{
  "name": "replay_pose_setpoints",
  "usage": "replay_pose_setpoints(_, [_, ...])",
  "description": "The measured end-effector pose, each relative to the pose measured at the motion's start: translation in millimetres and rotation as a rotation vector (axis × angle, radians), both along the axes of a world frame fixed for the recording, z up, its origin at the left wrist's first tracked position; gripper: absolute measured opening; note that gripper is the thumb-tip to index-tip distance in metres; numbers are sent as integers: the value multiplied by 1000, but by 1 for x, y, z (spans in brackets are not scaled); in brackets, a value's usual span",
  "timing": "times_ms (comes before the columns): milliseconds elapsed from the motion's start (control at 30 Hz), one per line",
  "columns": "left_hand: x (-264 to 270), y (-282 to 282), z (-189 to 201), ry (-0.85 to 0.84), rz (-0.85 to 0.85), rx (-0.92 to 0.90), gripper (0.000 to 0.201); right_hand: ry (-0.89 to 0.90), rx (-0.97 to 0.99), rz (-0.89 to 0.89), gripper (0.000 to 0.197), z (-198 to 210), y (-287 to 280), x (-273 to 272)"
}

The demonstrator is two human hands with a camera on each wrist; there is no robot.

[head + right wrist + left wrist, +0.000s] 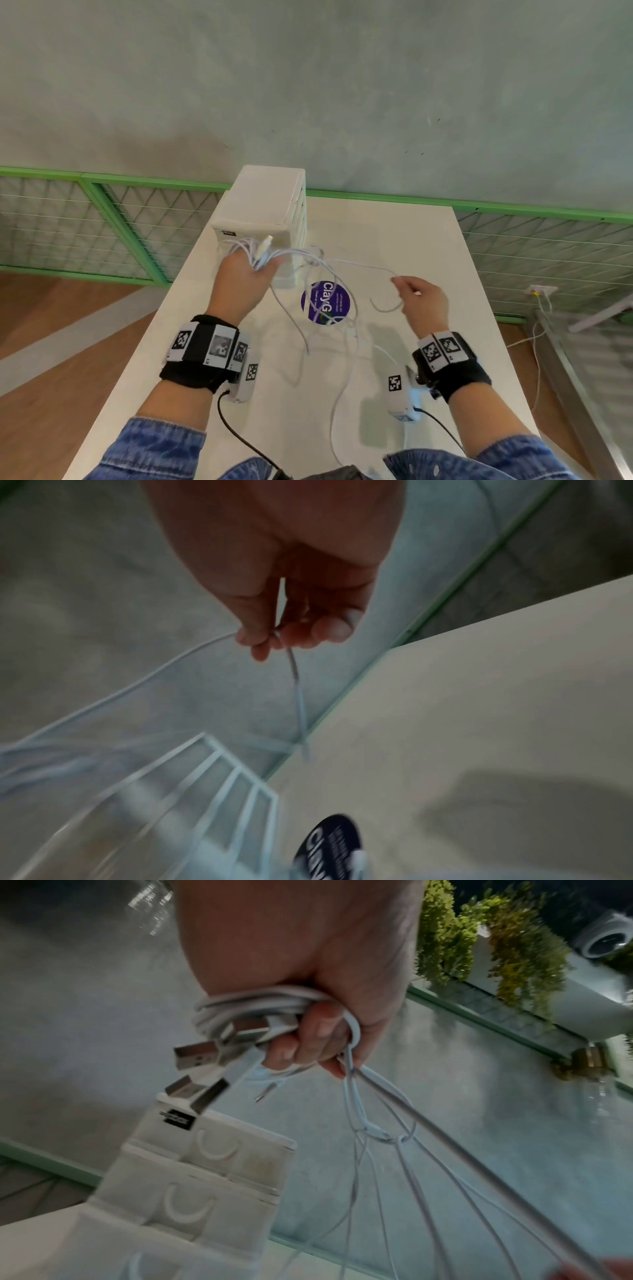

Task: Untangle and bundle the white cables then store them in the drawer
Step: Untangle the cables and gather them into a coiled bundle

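Spanning white table (pixel 411 240), seemingly concrete wall (pixel 342 85).

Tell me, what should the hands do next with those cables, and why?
Probably draw the right hand outward to pull its pinched strand free. The left hand grips the cables with their plugs, but loose strands cross in a knot below and trail on the table.
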State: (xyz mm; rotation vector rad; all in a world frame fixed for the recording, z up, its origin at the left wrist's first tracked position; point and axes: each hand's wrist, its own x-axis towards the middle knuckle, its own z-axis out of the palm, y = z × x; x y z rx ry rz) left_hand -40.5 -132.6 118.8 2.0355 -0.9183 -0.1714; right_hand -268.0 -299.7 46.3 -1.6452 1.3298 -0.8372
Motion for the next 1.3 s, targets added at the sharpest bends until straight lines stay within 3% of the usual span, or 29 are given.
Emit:
replay_pose_setpoints(100, [16, 5, -4, 42, 116, -10, 33, 40, 75, -154, 20, -17, -17, -30])
replay_pose_setpoints(333, [22, 5, -2, 40, 163, -63, 30, 230, 220, -272, 27, -44, -26, -67])
replay_pose_setpoints(433, [13, 5, -1, -9, 33, 7, 25, 403, 342, -87, 37, -49, -26, -68])
replay_pose_setpoints(500, [4, 1, -2, -78, -71, 7, 21, 454, 321, -44, 47, -41, -25, -56])
replay_pose_setpoints(600, [-10, -5, -1, -75, -123, -6, 20, 262, 14, -13, 51, -14, -15, -32])
replay_pose_setpoints(700, [-23, -8, 1, -84, -171, 0, 22, 3, -258, 105, 38, 25, 6, -5])
replay_pose_setpoints(800, [-33, -11, 4, -78, -221, -2, 26, -59, -161, 364, 14, 49, 27, 22])
replay_pose_setpoints(900, [-34, -12, 4, -79, -229, -1, 25, 117, -102, 566, 18, 45, 36, 36])
replay_pose_setpoints(967, [-30, -8, 6, -86, -192, -2, 22, 164, -133, 519, 17, 37, 30, 35])
replay_pose_setpoints(1067, [-14, -2, 3, -90, -103, 15, 27, 202, -132, 293, 19, 25, 13, 18])
replay_pose_setpoints(1200, [5, 5, -2, -72, -26, 21, 25, 272, 43, 23, 25, -1, -12, -15])
replay_pose_setpoints(1300, [11, 6, 0, -80, 3, 40, 27, 392, 156, -19, 27, -21, -18, -35])
